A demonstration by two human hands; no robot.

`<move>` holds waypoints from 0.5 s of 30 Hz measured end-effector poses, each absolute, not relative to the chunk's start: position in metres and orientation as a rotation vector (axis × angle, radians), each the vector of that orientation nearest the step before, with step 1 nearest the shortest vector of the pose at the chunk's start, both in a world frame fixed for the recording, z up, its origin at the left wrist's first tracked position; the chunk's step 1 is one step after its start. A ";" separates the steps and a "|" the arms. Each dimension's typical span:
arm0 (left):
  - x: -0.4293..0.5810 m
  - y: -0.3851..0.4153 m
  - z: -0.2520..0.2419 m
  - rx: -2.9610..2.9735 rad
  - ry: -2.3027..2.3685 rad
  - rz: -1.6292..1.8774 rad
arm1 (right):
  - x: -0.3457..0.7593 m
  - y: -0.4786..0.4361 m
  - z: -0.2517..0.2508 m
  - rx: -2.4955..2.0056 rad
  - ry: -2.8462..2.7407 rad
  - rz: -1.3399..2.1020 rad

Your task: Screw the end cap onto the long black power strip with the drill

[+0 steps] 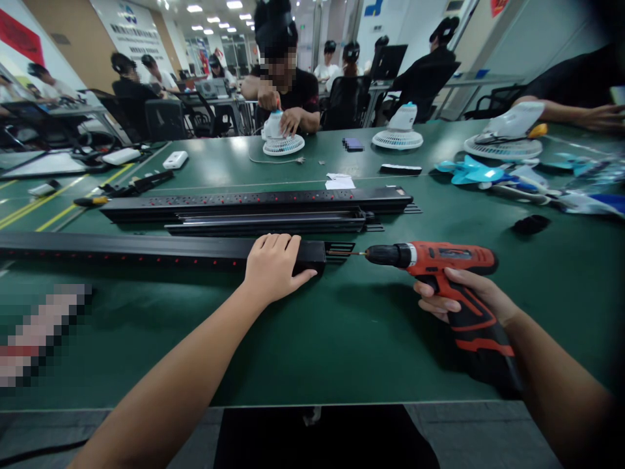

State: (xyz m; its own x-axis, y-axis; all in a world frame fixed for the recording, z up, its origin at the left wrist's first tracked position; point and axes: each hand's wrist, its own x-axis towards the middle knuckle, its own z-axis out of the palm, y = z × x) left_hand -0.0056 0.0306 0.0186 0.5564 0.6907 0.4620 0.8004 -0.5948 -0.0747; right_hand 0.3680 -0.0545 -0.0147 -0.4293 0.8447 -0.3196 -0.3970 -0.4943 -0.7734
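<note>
My left hand point(272, 268) is wrapped over the right end of a long black power strip point(146, 247), thumb on its near side. Red dots run along the strip's near face. My right hand point(469, 296) grips a red and black cordless drill point(452, 257) by its handle. The drill points left, and its thin bit point(352, 253) reaches to the strip's end, beside a slotted black bracket point(339, 247). Whether the bit touches a screw there is too small to tell.
Behind lie a second power strip point(254, 198) and a black metal channel point(273, 221). White fan parts point(398, 138), blue fan blades point(471, 170) and a screwdriver point(90, 202) are on the green table point(342, 352). Across it, a person point(303, 91) works on a fan.
</note>
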 end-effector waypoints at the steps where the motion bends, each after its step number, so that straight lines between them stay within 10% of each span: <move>1: -0.005 0.030 0.019 -2.523 -1.239 -0.567 | 0.368 -0.054 -0.015 -0.912 -0.792 1.995; 15: -0.005 0.030 0.020 -2.517 -1.236 -0.554 | 0.362 -0.055 -0.010 -0.934 -0.794 1.936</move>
